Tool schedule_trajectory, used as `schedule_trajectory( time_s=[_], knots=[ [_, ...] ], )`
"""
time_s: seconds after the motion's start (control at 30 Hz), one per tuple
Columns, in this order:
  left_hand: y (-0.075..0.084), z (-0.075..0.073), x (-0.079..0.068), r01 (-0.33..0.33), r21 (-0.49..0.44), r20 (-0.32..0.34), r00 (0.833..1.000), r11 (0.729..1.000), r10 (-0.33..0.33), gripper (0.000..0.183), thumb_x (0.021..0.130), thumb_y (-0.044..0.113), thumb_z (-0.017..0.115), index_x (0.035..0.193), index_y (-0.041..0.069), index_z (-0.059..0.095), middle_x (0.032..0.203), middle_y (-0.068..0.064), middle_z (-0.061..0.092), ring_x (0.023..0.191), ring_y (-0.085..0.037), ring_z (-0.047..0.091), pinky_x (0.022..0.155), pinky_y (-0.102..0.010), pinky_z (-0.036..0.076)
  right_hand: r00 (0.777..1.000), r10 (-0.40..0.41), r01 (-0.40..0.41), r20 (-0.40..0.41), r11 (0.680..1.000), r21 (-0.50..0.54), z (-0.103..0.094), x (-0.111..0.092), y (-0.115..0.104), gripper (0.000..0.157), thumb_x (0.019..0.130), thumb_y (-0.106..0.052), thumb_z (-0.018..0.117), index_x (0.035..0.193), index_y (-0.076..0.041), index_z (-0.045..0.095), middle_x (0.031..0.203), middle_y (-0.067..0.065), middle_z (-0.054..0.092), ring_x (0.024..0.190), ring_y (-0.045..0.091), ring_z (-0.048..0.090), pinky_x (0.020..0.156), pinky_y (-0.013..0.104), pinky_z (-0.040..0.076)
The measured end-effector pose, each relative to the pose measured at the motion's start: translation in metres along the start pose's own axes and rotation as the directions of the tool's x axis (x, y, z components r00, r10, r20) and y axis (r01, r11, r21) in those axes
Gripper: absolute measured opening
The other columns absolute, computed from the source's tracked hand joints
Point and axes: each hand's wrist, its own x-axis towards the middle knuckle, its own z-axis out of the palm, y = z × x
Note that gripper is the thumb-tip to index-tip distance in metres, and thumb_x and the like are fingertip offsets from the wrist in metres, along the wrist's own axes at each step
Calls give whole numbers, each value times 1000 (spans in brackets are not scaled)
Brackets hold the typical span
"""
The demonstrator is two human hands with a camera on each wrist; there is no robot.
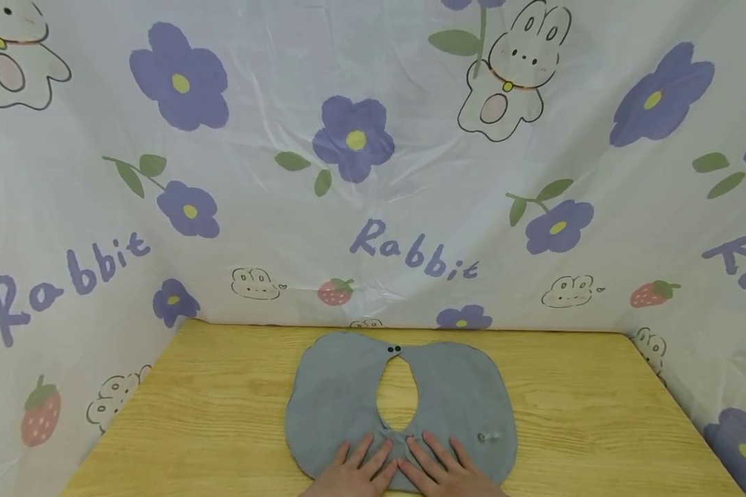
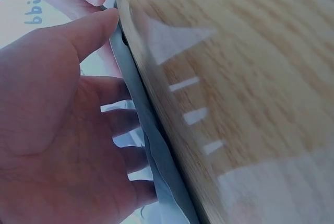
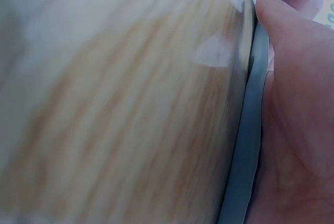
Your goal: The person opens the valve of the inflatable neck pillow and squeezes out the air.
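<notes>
A flat grey inflatable neck pillow point(image 1: 336, 386) lies on the wooden table, with an oval opening in its middle. Two black snaps sit at its top, and a small clear valve point(image 1: 488, 437) shows on its right side. My left hand point(image 1: 362, 475) rests on the lower edge with fingers spread. Beside it my right hand point(image 1: 443, 476) touches the same edge, its fingers also spread, the thumbs close together. Seen from the left wrist, the straight fingertips meet the grey fabric point(image 2: 136, 85) along the table edge. The right wrist view hides most of the right fingers.
The light wooden table point(image 1: 224, 400) extends to both sides of the pillow. A white curtain point(image 1: 273, 228) printed with rabbits, purple flowers and strawberries hangs behind it and along both sides.
</notes>
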Motion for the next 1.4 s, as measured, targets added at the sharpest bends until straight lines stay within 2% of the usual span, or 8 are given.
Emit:
schedule_trajectory(
  time_s=[0.23,0.37,0.43,0.6,0.67,0.97,1.2,1.4],
  knots=[
    [-5,-22,-2,-20,-135,-52,999,991,13,57,101,54,58,144,17,62,149,-3,54,133,-28,54,95,-45,54,997,-3,-9,83,990,142,-18,7,3,73,102,-70,31,163,-29,32,165,1,34,149,27,35,103,60,44],
    [-18,-47,-11,2,-212,-305,950,977,-68,41,101,38,65,133,11,68,129,-4,66,114,-21,65,88,-38,57,997,66,-74,36,941,329,-51,9,12,59,107,-54,45,155,-20,48,157,8,46,142,32,45,101,62,45],
    [-29,-56,-15,62,-253,-491,852,965,-183,37,99,27,70,130,9,68,119,-3,70,102,-18,69,79,-36,58,986,157,-129,-51,925,356,-64,5,20,53,107,-46,51,150,-16,53,151,8,52,136,32,51,102,60,46],
    [-75,-63,-20,149,-403,-787,448,903,-425,41,91,6,76,131,1,65,97,-7,72,74,-15,69,60,-32,58,857,438,-353,-272,883,310,-74,-5,56,47,100,-32,69,142,-11,60,132,8,66,117,30,65,92,52,54],
    [-92,-63,-24,181,-500,-755,387,847,-529,42,93,7,75,133,-1,64,97,-9,72,74,-17,69,61,-34,58,794,524,-438,-308,845,307,-71,-10,73,48,97,-26,73,140,-8,62,127,11,68,111,33,67,85,53,56],
    [-125,-45,-39,339,-819,-257,505,462,-824,63,101,26,66,149,-8,43,120,-27,65,73,-25,70,54,-34,56,647,749,-675,-144,650,350,-48,-30,108,55,99,-30,69,134,11,58,120,26,63,104,44,64,79,58,55],
    [-128,-30,-35,423,-780,-193,541,462,-819,47,98,21,65,126,-17,60,97,-19,71,82,-26,68,67,-39,58,591,806,-757,-3,556,343,-47,-30,108,52,102,-41,60,114,10,66,98,19,66,79,34,67,65,52,55],
    [-121,-23,-34,371,-839,-132,571,398,-810,20,97,7,61,96,-10,73,68,-8,64,48,-18,61,44,-35,55,583,812,-748,32,521,411,-45,-26,105,43,101,-32,61,116,8,68,100,20,72,76,31,68,64,50,56]
  ],
)
